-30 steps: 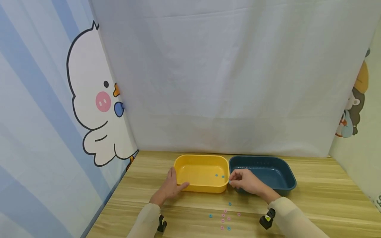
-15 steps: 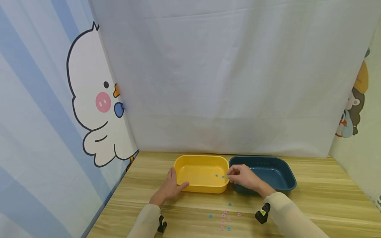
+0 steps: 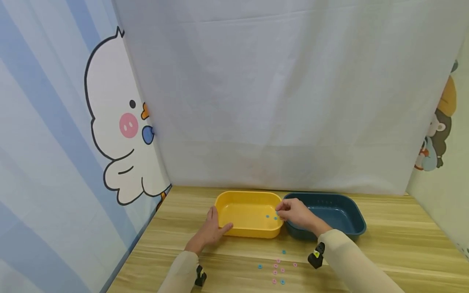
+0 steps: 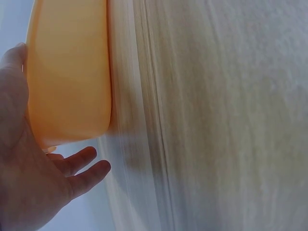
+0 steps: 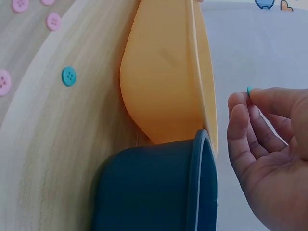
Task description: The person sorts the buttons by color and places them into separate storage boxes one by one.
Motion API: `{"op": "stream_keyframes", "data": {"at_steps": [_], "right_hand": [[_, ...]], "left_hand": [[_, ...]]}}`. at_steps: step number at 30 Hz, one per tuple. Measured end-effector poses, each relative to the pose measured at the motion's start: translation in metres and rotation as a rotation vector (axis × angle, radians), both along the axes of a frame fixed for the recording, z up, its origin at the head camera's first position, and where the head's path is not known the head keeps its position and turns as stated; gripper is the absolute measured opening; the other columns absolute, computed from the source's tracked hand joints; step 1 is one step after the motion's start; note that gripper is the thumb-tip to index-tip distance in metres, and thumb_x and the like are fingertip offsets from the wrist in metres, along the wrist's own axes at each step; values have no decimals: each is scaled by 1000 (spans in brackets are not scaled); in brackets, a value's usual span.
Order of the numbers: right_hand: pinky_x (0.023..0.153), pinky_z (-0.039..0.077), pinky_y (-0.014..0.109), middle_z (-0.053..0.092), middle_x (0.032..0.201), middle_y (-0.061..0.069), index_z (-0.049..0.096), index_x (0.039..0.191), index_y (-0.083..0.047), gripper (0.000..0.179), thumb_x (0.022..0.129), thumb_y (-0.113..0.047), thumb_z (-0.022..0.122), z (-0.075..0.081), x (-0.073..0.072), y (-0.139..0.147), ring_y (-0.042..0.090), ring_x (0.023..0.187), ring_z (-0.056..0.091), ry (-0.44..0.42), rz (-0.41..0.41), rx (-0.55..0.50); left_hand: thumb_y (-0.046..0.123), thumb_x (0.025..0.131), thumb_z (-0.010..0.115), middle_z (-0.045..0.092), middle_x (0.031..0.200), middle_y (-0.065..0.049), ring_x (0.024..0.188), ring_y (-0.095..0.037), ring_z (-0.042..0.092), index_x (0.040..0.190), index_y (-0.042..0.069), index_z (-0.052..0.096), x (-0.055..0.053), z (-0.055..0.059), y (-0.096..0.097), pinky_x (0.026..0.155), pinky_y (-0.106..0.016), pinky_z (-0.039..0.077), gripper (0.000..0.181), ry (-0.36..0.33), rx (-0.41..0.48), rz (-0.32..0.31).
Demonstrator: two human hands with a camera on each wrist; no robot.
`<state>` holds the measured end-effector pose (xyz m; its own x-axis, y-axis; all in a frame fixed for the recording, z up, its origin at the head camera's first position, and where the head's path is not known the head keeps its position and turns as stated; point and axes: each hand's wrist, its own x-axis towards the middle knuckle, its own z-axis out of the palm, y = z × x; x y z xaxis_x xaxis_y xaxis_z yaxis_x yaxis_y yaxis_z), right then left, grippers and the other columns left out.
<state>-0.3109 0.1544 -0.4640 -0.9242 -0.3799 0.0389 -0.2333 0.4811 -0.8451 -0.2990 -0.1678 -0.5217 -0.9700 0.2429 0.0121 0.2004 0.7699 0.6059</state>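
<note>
My right hand [image 3: 299, 214] is raised over the right side of the yellow plastic basin [image 3: 249, 233], near where it meets the dark blue basin [image 3: 331, 215]. Thumb and fingertips pinch a small teal button [image 5: 249, 90], seen edge-on in the right wrist view. Below these fingertips, two blue buttons [image 3: 267, 216] lie on the yellow basin's floor. My left hand [image 3: 210, 231] rests at the yellow basin's front left corner, thumb on the front rim. In the left wrist view its other fingers [image 4: 91, 175] spread straight beside the wall.
Several pink buttons [image 3: 275, 272] and a few blue buttons [image 3: 260, 266] are scattered on the wooden table [image 3: 227, 264] in front of the basins. Both basins stand side by side before a grey-white curtain [image 3: 271, 101].
My right hand has risen from the front of the gap between the basins and moved left over the yellow basin's edge, carrying the button. The left hand stays in place.
</note>
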Motion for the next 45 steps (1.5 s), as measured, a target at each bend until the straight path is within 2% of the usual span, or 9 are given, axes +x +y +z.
{"op": "stream_keyframes", "data": {"at_steps": [6, 14, 25, 36, 45], "right_hand": [[71, 53, 35, 64, 90, 16, 64, 103, 6, 15, 93, -4, 58, -2, -5, -3, 29, 80, 62, 1, -18, 0], [65, 52, 32, 63, 82, 10, 64, 99, 6, 11, 91, 0, 59, -7, -12, -3, 23, 73, 61, -7, -68, 12], [64, 52, 32, 64, 84, 11, 64, 102, 7, 14, 91, -1, 59, -9, -20, -7, 22, 72, 61, -33, -91, 24], [63, 52, 30, 64, 86, 12, 64, 102, 6, 14, 92, -3, 59, -13, -34, -12, 27, 75, 62, -73, -134, 25], [62, 52, 31, 64, 84, 11, 65, 101, 5, 13, 91, -3, 60, -14, -39, -15, 29, 76, 62, -74, -155, 20]], "left_hand": [[54, 92, 51, -2, 151, -33, 137, -44, 16, 145, -12, -2, -1, -2, 1, 109, -50, 21, 101, 3, 1, 2], [55, 91, 52, -1, 150, -34, 136, -45, 18, 145, -13, -1, -2, -3, 2, 108, -51, 22, 102, 12, 10, -7], [52, 92, 53, -1, 150, -33, 136, -45, 19, 145, -12, -2, -2, -4, 2, 108, -51, 23, 100, 12, 20, -2], [53, 92, 52, -2, 152, -30, 136, -44, 20, 147, -9, -3, 0, -3, 2, 109, -50, 22, 100, -12, 18, 12], [54, 92, 52, -2, 151, -32, 135, -47, 20, 146, -12, -2, 1, -2, 1, 107, -53, 22, 101, 9, 34, 1]]}}
